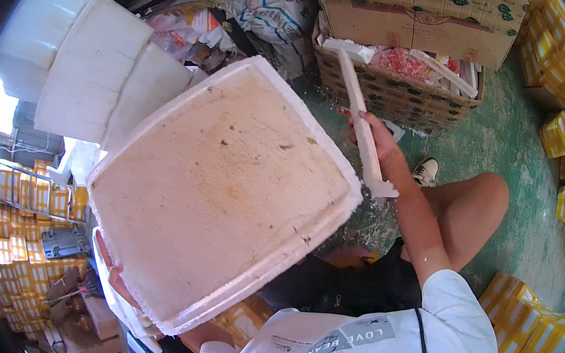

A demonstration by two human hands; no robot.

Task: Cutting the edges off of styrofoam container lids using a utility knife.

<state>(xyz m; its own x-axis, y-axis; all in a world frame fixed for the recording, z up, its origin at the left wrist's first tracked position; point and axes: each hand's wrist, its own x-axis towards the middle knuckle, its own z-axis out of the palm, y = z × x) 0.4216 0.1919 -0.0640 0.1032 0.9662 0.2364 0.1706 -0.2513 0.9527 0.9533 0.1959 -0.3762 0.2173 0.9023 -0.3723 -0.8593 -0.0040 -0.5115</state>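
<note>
While clamping a squarish white foam slab [227, 170] in left hand [116, 277], grips a long white foam strip [355, 91] in right hand [376, 135], apparently mid-trimming; probably needs to discard it next

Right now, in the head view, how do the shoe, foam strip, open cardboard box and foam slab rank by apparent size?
1. Foam slab
2. Open cardboard box
3. Foam strip
4. Shoe
Nearness to the camera enlarges the slab.

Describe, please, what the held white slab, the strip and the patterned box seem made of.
Slab: probably polystyrene foam, matt, stained, with a crumbly rim. Strip: likely similar foam, matt white, its lower end ragged. Box: apparently cardboard, dull brown, with a stiff flap.
</note>
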